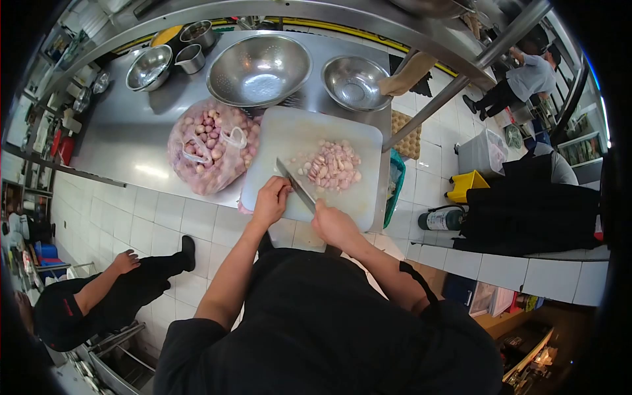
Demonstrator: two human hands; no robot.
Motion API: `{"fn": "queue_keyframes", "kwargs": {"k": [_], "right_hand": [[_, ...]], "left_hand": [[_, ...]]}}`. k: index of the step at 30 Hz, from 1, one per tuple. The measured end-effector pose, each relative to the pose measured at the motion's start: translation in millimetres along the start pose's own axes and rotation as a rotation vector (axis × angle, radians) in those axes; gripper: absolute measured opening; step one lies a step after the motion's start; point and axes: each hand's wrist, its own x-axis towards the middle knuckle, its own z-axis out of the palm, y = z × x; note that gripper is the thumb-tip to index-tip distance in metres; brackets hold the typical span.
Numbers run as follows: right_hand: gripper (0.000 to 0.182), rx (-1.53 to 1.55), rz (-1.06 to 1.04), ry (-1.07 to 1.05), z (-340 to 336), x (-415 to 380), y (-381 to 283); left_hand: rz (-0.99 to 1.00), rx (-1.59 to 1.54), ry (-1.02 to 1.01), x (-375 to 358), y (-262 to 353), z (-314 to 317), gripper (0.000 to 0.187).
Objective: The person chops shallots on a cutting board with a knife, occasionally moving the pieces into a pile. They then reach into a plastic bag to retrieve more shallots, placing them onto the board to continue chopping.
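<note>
My right hand (334,224) grips the handle of a kitchen knife (297,186), its blade slanting up and left over the white cutting board (276,135). My left hand (270,201) is at the board's near left part, beside the blade, its fingers curled together; whatever they hold, if anything, is hidden. Right of the blade, a pile of cut shallots (334,164) lies on the board. A clear plastic bag (197,174) full of peeled shallots stands open against the board's left side.
Behind the board are a large colander (259,71) and a smaller metal bowl (355,83), with a tan thing at its rim. Further left sit another bowl (149,68) and a metal cup (190,59). A steel rail (428,102) rises at right. Two other people are nearby.
</note>
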Motion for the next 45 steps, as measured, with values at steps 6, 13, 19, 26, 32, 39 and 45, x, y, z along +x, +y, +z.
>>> {"fn": "queue_keyframes", "kwargs": {"k": [6,13,19,26,32,39,45], "right_hand": [[0.025,0.009,-0.049,0.013,-6,8,30],[0.023,-0.083,-0.027,0.040,-19,-19,7],[0.021,-0.102,-0.055,0.034,0,-5,13],[0.023,-0.039,-0.042,0.016,-1,-4,14],[0.023,0.005,-0.070,0.071,7,-3,23],[0.022,-0.034,-0.001,0.000,-10,-7,11],[0.025,0.059,-0.071,0.016,0,5,33]], "left_hand": [[0.052,0.014,0.013,-2,0,6,0.009],[0.097,0.037,-0.084,-3,1,-2,0.013],[0.149,0.067,-0.120,0,1,-3,0.013],[0.126,0.026,-0.087,2,1,3,0.014],[0.126,0.030,-0.069,0,2,6,0.014],[0.138,0.052,-0.032,-1,-2,10,0.012],[0.151,0.054,-0.015,-2,2,12,0.012]]}}
